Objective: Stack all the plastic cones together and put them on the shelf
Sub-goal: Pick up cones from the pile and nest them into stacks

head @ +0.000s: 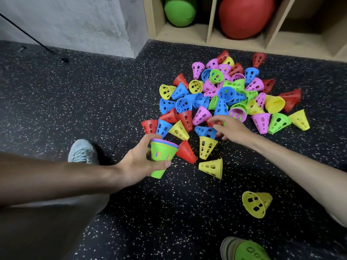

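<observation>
A pile of several small perforated plastic cones (223, 94) in red, blue, yellow, green and pink lies on the dark speckled floor before the wooden shelf (212, 21). My left hand (139, 162) grips a nested stack of cones (161, 156), green outermost, wide end up, with pink and blue rims showing. My right hand (229, 128) reaches into the near edge of the pile, fingers curled over a red cone (211, 123) and touching a blue cone (205, 131). Loose yellow cones lie nearer me, one of them (212, 167) below the pile and another (255, 203) further right.
The shelf's cubbies hold a green ball (179, 10) and a red ball (246, 15); the right cubby looks unoccupied. A grey concrete wall (75, 21) stands at left. My shoes (82, 152) rest on the floor, and another green cone (249, 250) sits by my right shoe.
</observation>
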Available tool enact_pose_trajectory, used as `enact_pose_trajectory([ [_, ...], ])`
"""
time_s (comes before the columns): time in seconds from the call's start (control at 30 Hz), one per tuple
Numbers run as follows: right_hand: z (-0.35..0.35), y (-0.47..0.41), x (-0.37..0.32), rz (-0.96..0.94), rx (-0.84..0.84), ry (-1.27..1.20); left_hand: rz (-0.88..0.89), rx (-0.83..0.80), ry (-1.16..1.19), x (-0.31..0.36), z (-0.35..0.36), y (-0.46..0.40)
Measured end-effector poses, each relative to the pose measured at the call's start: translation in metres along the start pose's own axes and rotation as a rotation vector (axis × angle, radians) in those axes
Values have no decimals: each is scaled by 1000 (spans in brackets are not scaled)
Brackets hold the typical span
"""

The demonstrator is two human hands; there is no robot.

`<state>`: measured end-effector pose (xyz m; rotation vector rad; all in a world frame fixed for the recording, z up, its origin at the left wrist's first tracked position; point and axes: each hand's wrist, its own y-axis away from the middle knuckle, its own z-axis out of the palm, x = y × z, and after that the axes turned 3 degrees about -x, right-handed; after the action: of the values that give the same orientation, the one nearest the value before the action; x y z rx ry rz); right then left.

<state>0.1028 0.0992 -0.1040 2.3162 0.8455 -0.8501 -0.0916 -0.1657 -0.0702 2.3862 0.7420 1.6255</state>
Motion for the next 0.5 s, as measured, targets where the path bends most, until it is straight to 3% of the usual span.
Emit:
enact_pose_trajectory([
  [0.2,-8,-35,38,4,-98,352,-3,-50,15,4,22,-14],
  [0.5,9,-38,50,69,18,522,13,-164,-80,8,30,-10],
])
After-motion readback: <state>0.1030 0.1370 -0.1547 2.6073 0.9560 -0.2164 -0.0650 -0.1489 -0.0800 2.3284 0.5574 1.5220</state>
